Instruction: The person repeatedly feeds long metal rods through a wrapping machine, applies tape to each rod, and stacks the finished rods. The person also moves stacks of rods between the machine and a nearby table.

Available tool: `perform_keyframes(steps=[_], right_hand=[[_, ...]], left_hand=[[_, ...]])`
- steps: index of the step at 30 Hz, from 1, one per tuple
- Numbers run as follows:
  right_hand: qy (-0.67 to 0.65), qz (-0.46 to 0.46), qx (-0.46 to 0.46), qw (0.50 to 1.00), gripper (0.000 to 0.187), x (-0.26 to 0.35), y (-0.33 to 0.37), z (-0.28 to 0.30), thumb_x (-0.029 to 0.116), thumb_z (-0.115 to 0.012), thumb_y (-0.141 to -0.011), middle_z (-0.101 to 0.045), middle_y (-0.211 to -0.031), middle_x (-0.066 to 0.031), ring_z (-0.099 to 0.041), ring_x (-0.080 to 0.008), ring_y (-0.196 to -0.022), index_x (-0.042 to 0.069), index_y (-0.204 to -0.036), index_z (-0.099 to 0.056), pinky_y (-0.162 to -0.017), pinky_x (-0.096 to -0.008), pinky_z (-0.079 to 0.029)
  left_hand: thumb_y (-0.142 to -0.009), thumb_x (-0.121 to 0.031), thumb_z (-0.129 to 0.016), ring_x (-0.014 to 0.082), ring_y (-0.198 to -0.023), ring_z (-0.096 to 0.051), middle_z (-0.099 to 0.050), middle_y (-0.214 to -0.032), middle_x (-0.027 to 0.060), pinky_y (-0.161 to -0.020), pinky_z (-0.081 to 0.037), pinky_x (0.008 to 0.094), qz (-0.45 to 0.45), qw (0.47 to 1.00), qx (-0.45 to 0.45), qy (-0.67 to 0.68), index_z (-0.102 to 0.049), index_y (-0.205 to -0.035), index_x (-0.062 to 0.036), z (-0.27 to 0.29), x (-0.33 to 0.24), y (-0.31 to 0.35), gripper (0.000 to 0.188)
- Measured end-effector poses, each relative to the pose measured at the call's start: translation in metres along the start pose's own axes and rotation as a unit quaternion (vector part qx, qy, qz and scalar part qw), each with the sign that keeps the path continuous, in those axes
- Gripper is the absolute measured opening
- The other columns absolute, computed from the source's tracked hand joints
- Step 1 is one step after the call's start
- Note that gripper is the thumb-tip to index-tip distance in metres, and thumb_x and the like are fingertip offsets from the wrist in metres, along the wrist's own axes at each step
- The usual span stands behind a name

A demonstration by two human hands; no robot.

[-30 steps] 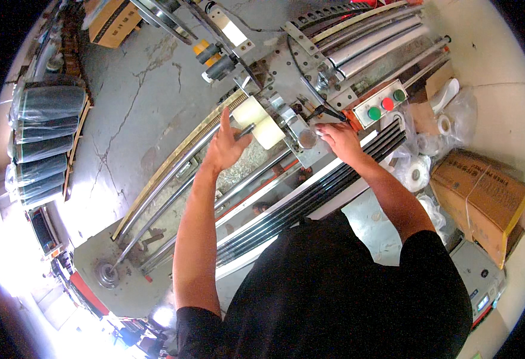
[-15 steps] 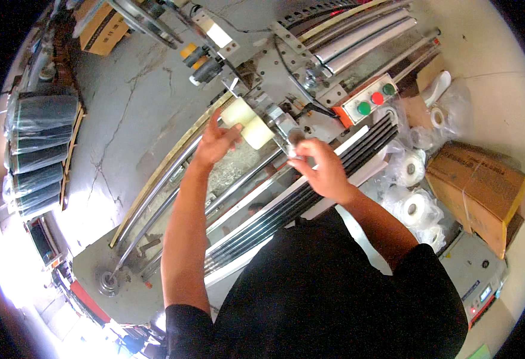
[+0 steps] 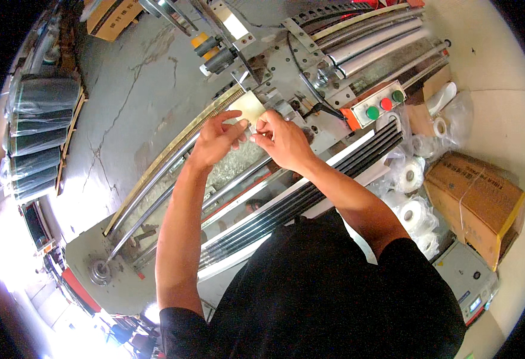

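My two hands meet in front of the cream-coloured roller [image 3: 249,107] on the machine. My left hand [image 3: 216,142] is at the roller's near side, its fingers bent and its thumb pointing toward my right hand. With curled fingers, my right hand [image 3: 285,142] pinches beside it. A small pale bit shows between the fingertips, too small to name. Both hands partly hide the roller. Under them, long steel rods [image 3: 238,185] run along the machine bed.
At the right sits a control box [image 3: 377,106] with green and red buttons. Wrapped white rolls [image 3: 414,215] and a cardboard box [image 3: 475,200] stand beyond it. Black strips [image 3: 328,185] lie before my body. A black-and-orange knob [image 3: 214,54] sticks out at the far side.
My right hand has moved left from the metal fitting to meet my left hand at the roller. My left hand has shifted slightly, and the view has turned a little.
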State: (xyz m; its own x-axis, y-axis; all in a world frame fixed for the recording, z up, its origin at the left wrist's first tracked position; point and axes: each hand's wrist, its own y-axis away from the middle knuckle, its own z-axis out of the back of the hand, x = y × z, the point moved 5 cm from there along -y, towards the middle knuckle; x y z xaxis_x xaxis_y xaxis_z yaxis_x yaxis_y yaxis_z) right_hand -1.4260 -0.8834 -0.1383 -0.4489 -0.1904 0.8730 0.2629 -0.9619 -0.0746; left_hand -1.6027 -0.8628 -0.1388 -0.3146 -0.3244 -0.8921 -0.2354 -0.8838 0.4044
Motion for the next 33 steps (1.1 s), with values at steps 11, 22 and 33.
perform_keyframes(steps=[11,22,33], right_hand=[[-0.117,-0.034,0.049,0.991,0.027,0.017,0.008,0.014,0.016,-0.074,-0.092,-0.07,-0.09,-0.0084,-0.067,-0.0143,-0.084,0.003,-0.103,-0.053,-0.072,-0.0304,-0.05],[-0.228,-0.152,0.129,0.953,0.027,0.01,-0.051,0.008,0.03,-0.048,-0.108,-0.07,-0.104,-0.0015,-0.046,-0.0058,-0.064,0.006,-0.109,-0.061,-0.061,-0.0214,-0.039],[-0.302,-0.166,0.214,0.914,0.023,0.023,0.005,0.04,0.027,-0.047,-0.109,-0.069,-0.093,0.0022,-0.037,0.0007,-0.052,0.009,-0.108,-0.062,-0.044,-0.0179,-0.027]], left_hand=[[-0.098,-0.027,-0.066,0.0097,-0.066,-0.057,-0.066,-0.076,0.0015,-0.062,-0.047,0.0274,-0.002,1.0,0.018,-0.01,-0.074,-0.096,0.0,-0.005,0.005,-0.001,0.029],[-0.1,-0.022,-0.058,0.0102,-0.072,-0.058,-0.068,-0.085,0.0032,-0.064,-0.045,0.0266,0.013,0.998,0.042,0.047,-0.063,-0.102,-0.0037,-0.008,0.002,0.009,0.019],[-0.101,-0.022,-0.062,0.0126,-0.072,-0.058,-0.069,-0.086,0.0069,-0.061,-0.043,0.0287,-0.011,0.999,0.004,0.039,-0.047,-0.102,-0.0072,-0.005,0.006,0.013,0.021]])
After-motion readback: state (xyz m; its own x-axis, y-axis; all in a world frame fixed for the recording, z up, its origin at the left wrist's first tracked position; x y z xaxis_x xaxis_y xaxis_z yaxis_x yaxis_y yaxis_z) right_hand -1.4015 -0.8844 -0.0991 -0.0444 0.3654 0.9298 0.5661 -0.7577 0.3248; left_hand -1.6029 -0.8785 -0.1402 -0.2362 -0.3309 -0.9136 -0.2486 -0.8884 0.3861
